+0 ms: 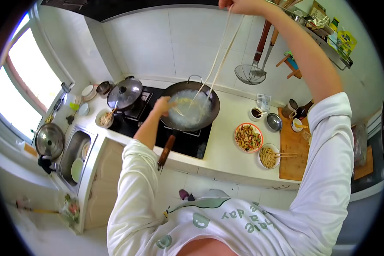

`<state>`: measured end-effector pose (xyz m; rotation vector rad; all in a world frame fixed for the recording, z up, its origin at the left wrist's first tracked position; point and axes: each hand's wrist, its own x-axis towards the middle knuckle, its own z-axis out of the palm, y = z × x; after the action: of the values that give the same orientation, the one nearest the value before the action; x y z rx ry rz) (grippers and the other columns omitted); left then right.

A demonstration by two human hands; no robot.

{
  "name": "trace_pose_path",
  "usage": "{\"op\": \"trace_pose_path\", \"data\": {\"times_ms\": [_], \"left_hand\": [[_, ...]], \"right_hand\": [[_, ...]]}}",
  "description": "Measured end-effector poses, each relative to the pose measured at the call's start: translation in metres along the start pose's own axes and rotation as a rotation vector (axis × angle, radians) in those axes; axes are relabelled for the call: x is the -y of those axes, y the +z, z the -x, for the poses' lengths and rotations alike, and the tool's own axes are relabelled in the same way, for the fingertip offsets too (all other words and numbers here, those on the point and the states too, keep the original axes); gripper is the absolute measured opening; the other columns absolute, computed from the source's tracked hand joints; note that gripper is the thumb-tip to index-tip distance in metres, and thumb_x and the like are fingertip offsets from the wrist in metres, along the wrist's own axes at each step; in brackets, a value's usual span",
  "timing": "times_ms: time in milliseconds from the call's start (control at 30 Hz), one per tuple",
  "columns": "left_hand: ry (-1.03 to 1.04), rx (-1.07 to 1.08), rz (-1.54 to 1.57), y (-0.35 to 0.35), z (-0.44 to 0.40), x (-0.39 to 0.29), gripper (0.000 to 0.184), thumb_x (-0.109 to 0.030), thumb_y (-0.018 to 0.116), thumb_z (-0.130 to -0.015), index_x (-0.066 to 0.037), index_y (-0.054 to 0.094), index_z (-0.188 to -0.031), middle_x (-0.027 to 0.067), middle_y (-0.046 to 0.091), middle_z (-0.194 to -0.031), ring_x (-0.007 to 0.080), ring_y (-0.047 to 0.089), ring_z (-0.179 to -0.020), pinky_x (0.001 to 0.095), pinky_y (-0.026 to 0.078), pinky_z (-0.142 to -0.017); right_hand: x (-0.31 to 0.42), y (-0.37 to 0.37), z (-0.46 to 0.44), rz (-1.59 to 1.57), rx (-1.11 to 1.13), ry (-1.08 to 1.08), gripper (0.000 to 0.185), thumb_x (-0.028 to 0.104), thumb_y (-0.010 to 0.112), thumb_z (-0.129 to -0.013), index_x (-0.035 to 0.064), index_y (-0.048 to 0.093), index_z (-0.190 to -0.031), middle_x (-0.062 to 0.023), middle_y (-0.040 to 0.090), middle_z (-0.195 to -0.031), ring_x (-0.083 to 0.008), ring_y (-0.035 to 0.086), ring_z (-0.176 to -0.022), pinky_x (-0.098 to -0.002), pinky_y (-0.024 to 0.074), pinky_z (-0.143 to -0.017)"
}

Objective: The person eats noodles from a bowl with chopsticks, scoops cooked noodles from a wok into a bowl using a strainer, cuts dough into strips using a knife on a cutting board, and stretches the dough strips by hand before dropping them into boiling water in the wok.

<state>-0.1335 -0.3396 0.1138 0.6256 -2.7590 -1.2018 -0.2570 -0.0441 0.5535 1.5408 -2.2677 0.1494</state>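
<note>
High at the top of the head view, my right hand (pixel 239 6) is closed on long pale noodle strands (pixel 221 64), which hang down into a wok (pixel 212 113). The wok holds steaming, cloudy liquid with noodles in it and sits on the black stove (pixel 196 146), its wooden handle toward me. My left hand (pixel 161 106) is over the wok's left rim, near the steam; its fingers are blurred, and what they hold, if anything, cannot be made out.
A lidded pan (pixel 124 94) stands left of the wok. On the right counter are a plate of chopped food (pixel 248 138), a noodle bowl with chopsticks (pixel 269 156), a sauce bowl (pixel 256 113) and a cutting board (pixel 288 170). A strainer (pixel 249 74) hangs above.
</note>
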Motion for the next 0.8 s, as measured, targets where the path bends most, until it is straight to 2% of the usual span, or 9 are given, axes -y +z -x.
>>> {"op": "trace_pose_path", "data": {"times_ms": [67,167,267,400,467,567,633,667,800], "left_hand": [[-0.035,0.225,-0.365,0.005,-0.009,-0.015,0.064,-0.044,0.078,-0.065,0.000,0.060,-0.107,0.0145,0.067,-0.077,0.0261,0.066,-0.053,0.0331,0.055,-0.054],[0.125,0.298,-0.728,0.008,-0.016,-0.028,0.057,-0.043,0.081,-0.061,-0.005,0.066,-0.101,0.0117,0.069,-0.090,0.0253,0.068,-0.083,0.0381,0.054,-0.071],[0.211,0.241,-0.881,0.006,-0.034,-0.033,0.054,-0.040,0.081,-0.062,-0.008,0.066,-0.103,0.0117,0.068,-0.099,0.0265,0.064,-0.097,0.0396,0.052,-0.079],[0.338,-0.160,0.033,-0.043,-0.035,-0.086,0.060,-0.034,0.078,-0.069,-0.005,0.058,-0.118,0.0116,0.067,-0.101,0.0248,0.062,-0.101,0.0359,0.048,-0.087],[0.628,-0.185,0.635,-0.052,-0.058,-0.115,0.062,-0.029,0.075,-0.075,0.000,0.052,-0.124,0.0112,0.066,-0.103,0.0240,0.060,-0.102,0.0351,0.043,-0.095],[0.705,-0.154,0.688,-0.084,-0.048,-0.178,0.060,-0.023,0.071,-0.079,0.004,0.047,-0.128,0.0119,0.064,-0.108,0.0229,0.059,-0.102,0.0352,0.038,-0.100],[0.710,0.121,0.746,-0.095,-0.046,-0.201,0.053,-0.021,0.068,-0.083,0.002,0.049,-0.127,0.0102,0.065,-0.107,0.0178,0.059,-0.099,0.0319,0.041,-0.095],[0.707,0.151,0.693,-0.096,-0.050,-0.203,0.044,-0.020,0.064,-0.086,0.001,0.054,-0.123,0.0079,0.067,-0.103,0.0133,0.058,-0.099,0.0278,0.044,-0.084],[0.631,0.106,0.578,-0.088,-0.051,-0.199,0.035,-0.021,0.062,-0.088,0.000,0.061,-0.115,0.0051,0.067,-0.097,0.0104,0.057,-0.089,0.0254,0.044,-0.074]], "right_hand": [[0.010,0.017,-0.027,0.002,0.002,0.003,0.026,0.004,0.056,-0.069,0.0033,0.066,-0.092,-0.0150,0.067,-0.088,-0.0295,0.064,-0.086,-0.0366,0.0501,-0.075],[0.021,0.046,-0.059,0.068,0.012,-0.108,0.026,0.001,0.054,-0.067,0.0031,0.066,-0.090,-0.0156,0.067,-0.085,-0.0307,0.063,-0.084,-0.0376,0.0499,-0.074],[0.027,0.072,-0.077,0.048,0.034,-0.148,0.026,-0.003,0.052,-0.067,0.0037,0.066,-0.088,-0.0164,0.065,-0.085,-0.0325,0.061,-0.085,-0.0390,0.0485,-0.073],[0.029,0.094,-0.091,0.017,0.024,-0.198,0.025,-0.003,0.054,-0.067,0.0036,0.066,-0.088,-0.0165,0.065,-0.085,-0.0337,0.061,-0.085,-0.0411,0.0480,-0.072],[0.030,0.100,-0.098,0.015,0.042,-0.249,0.025,-0.003,0.054,-0.067,0.0039,0.066,-0.088,-0.0165,0.065,-0.086,-0.0339,0.060,-0.087,-0.0406,0.0476,-0.073],[0.019,0.109,-0.111,0.011,-0.027,-0.407,0.025,-0.005,0.054,-0.067,0.0044,0.065,-0.087,-0.0161,0.063,-0.090,-0.0340,0.058,-0.092,-0.0392,0.0463,-0.077],[0.014,0.111,-0.114,-0.003,-0.112,-0.513,0.025,-0.007,0.053,-0.067,0.0046,0.064,-0.087,-0.0158,0.061,-0.093,-0.0339,0.056,-0.095,-0.0382,0.0453,-0.080],[0.015,0.103,-0.112,0.002,-0.117,-0.513,0.026,-0.008,0.053,-0.067,0.0045,0.063,-0.087,-0.0152,0.059,-0.094,-0.0336,0.054,-0.097,-0.0374,0.0443,-0.081],[0.013,0.085,-0.113,-0.033,-0.173,-0.598,0.019,-0.006,0.056,-0.070,0.0036,0.061,-0.085,-0.0142,0.054,-0.094,-0.0316,0.052,-0.095,-0.0355,0.0429,-0.081]]}}
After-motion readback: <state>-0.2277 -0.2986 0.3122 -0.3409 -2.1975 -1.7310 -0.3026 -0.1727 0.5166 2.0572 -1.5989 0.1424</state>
